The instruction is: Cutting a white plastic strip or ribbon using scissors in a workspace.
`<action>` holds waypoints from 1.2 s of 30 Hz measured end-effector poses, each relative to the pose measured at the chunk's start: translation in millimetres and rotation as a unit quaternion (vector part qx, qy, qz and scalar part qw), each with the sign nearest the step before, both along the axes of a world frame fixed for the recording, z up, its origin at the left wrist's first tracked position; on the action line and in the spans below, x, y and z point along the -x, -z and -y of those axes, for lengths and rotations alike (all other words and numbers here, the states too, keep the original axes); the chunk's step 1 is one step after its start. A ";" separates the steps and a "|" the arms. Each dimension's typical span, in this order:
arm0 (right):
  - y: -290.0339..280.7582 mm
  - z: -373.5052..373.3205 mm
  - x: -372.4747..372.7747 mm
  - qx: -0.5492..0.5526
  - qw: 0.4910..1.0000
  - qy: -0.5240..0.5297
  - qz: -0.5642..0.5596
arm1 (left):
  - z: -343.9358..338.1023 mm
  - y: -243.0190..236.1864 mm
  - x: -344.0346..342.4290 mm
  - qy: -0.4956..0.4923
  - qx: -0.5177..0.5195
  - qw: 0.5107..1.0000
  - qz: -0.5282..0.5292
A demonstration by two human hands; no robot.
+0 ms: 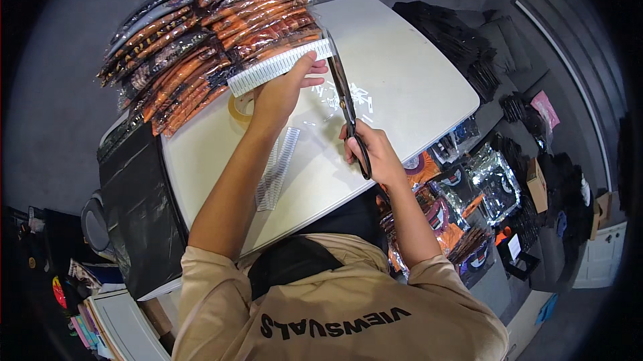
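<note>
your left hand (284,93) pinches the white label strip (276,69) above the table (408,73); your right hand (376,151), apart from it, grips the scissors (346,102). if the strip sags, a cut could land crooked or nick you.

We see a white paper strip (276,70) with fine dark bars, long black scissors (345,104), an off-white tabletop (395,46) and orange-and-black plastic-wrapped bundles (264,19).

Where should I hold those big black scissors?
Take the scissors by the handle loops, probably best from the near right side, where the right hand is. The loops sit at the near end; the long blades point away, beside the white strip's right end.
</note>
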State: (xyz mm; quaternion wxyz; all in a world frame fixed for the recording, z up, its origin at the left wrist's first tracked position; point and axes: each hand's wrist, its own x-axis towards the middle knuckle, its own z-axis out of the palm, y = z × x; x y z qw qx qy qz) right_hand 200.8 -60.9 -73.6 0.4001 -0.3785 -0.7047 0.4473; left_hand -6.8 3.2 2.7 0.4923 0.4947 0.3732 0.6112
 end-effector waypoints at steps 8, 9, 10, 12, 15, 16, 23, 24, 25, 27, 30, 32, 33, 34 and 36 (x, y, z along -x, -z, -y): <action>3.3 0.0 -0.3 -0.001 1.000 -0.015 -0.018 | 3.7 -4.1 -2.8 0.005 0.005 1.000 -0.004; 2.8 0.3 -0.3 -0.001 1.000 -0.016 -0.019 | 3.5 -4.1 -2.4 0.006 0.009 1.000 0.000; 2.3 0.7 -0.6 -0.002 1.000 -0.014 -0.016 | 3.7 -3.8 -2.4 0.005 0.009 1.000 -0.001; 2.9 0.7 -0.7 -0.003 1.000 -0.012 -0.013 | 4.1 -2.7 -2.9 0.009 0.001 1.000 0.004; 3.8 0.1 -0.7 0.000 1.000 -0.015 -0.020 | 3.0 -2.0 -1.9 0.012 0.013 1.000 0.000; 1.6 0.6 -0.7 0.001 1.000 -0.014 -0.017 | 3.0 -1.6 -1.8 0.012 0.014 1.000 0.000; 1.0 -0.5 -2.4 0.005 1.000 -0.023 -0.006 | 2.2 0.7 -2.6 0.007 0.017 1.000 -0.001; 0.6 -0.4 -2.3 0.005 1.000 -0.023 -0.006 | 2.6 0.5 -2.9 0.005 0.023 1.000 0.001; 0.3 -0.3 -2.3 0.007 1.000 -0.024 -0.006 | 2.5 1.0 -2.6 0.004 0.023 1.000 0.001; 0.9 -0.2 -2.2 0.009 1.000 -0.025 -0.006 | 2.3 1.3 -2.1 0.003 0.029 1.000 0.004; 2.9 -0.4 -2.4 0.018 1.000 -0.022 -0.007 | 1.7 1.0 -2.8 0.002 0.034 0.999 0.006; 2.2 -0.2 -2.8 0.010 1.000 -0.022 -0.004 | 2.8 0.7 -3.0 0.003 0.033 0.999 0.005; 1.3 0.2 -2.6 0.010 1.000 -0.023 -0.004 | 2.9 1.1 -2.6 0.003 0.031 1.000 0.004; 0.0 0.6 -2.5 0.010 1.000 -0.023 -0.003 | 2.6 1.9 -2.5 0.003 0.031 1.000 0.004; -0.5 0.8 -2.5 0.010 1.000 -0.023 -0.003 | 2.3 2.5 -3.3 -0.001 0.019 1.000 0.005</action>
